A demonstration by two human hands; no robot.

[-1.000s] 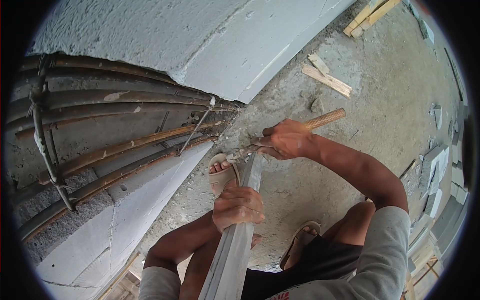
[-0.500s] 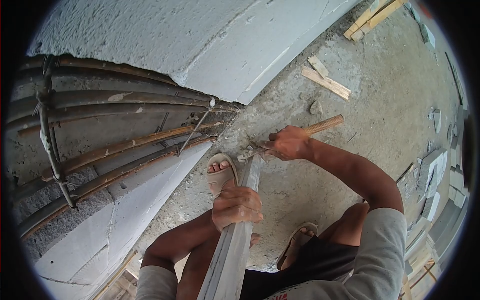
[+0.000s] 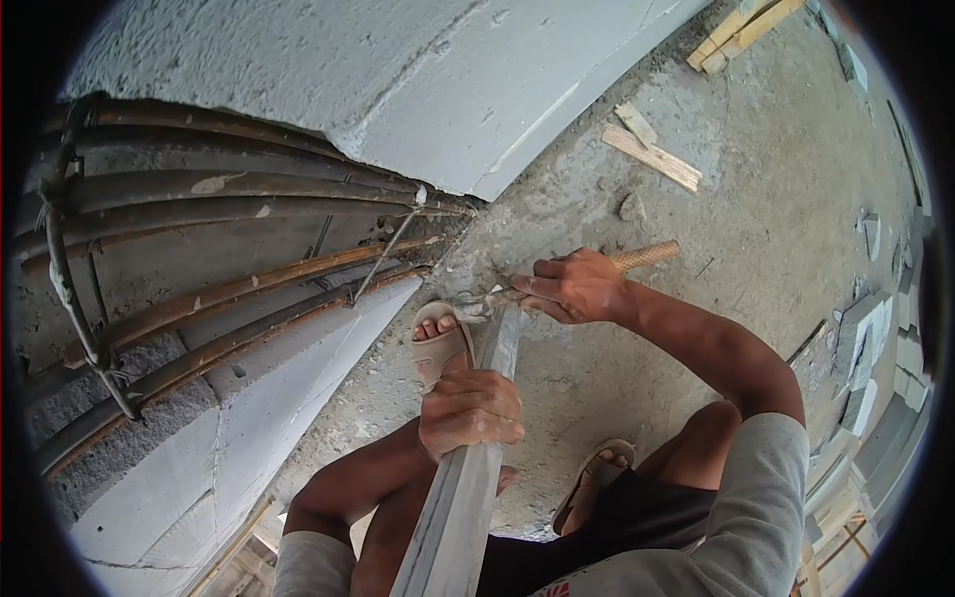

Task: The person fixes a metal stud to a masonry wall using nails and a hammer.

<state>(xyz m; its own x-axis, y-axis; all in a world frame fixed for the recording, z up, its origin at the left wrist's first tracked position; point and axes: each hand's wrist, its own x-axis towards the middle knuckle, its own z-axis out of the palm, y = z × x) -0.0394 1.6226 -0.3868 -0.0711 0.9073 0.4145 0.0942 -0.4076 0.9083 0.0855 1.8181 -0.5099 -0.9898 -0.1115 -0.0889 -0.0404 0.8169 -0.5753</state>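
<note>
My left hand [image 3: 472,413] is wrapped round a long grey ridged bar [image 3: 448,517], which slopes up from the bottom of the view toward its far end near the ground. My right hand [image 3: 577,286] grips a hammer by its tan patterned handle [image 3: 647,256], whose butt sticks out to the right. The hammer's metal head [image 3: 476,306] is smeared by motion and lies at the bar's far end, just above my sandalled foot [image 3: 439,343]. That end of the bar is partly covered by the hammer.
At left, rusty rebar [image 3: 229,189] runs between a pale upper wall block [image 3: 477,109] and a lower one [image 3: 288,378]. Wood scraps [image 3: 652,159] and a stone [image 3: 632,207] lie on the rough concrete floor [image 3: 776,199]. Broken grey blocks [image 3: 860,338] are at the right.
My right hand and the hammer have shifted slightly, the head moving left at the bar's end. My left hand keeps its grip. The view has tilted a little.
</note>
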